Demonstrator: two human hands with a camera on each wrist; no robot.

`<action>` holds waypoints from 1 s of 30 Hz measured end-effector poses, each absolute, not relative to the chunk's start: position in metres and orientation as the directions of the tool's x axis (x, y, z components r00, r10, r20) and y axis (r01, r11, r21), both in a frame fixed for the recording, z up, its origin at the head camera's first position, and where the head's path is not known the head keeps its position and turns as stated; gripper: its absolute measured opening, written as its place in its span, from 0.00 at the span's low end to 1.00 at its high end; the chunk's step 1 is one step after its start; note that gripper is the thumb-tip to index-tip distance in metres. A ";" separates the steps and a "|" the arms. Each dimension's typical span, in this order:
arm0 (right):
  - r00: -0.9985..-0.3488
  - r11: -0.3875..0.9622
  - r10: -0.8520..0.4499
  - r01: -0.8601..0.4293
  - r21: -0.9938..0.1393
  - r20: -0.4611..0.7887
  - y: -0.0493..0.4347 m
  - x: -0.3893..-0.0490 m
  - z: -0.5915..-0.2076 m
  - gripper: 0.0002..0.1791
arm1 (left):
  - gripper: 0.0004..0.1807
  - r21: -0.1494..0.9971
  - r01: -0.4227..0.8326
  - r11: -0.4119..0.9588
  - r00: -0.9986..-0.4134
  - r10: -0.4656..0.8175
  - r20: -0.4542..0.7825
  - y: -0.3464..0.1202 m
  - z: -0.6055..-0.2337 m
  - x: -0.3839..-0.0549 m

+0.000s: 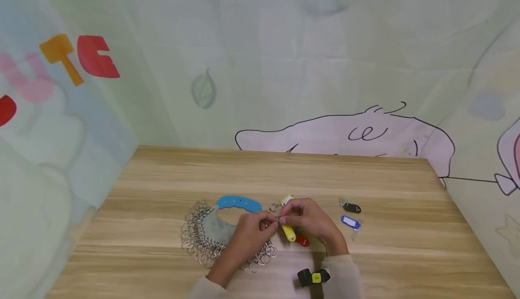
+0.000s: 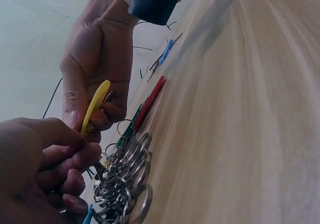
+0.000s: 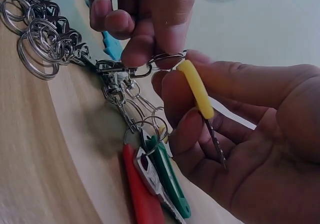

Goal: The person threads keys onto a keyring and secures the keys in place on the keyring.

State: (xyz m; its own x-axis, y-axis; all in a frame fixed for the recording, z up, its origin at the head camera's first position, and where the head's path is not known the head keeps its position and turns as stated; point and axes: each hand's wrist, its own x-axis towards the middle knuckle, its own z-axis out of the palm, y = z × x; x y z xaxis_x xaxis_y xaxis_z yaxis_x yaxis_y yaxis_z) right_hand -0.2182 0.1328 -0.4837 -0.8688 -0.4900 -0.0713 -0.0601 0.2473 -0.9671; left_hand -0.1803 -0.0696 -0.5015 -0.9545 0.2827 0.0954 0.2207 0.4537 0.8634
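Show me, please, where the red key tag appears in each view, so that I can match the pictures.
Head: the red key tag lies below centre, slightly right.
Left wrist: the red key tag is near the middle, seen edge-on.
Right wrist: the red key tag is at the bottom edge, left of centre.
Shared landmark: the metal rings, seen in all three.

- Grey plate [image 1: 215,230]: right side hidden behind the left hand [image 1: 251,235].
- Red tag [image 1: 302,240]: far end hidden in the head view, free end cut off in the right wrist view.
- Black tag [image 1: 351,207]: its white marks too small to read.
- Table [image 1: 203,170]: near edge cut off in the head view.
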 end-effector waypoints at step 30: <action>-0.858 0.260 -0.512 -0.105 -0.960 -0.045 0.134 -0.219 -0.484 0.03 | 0.09 0.801 0.275 0.532 -0.957 0.231 0.175 -0.067 -0.502 -0.179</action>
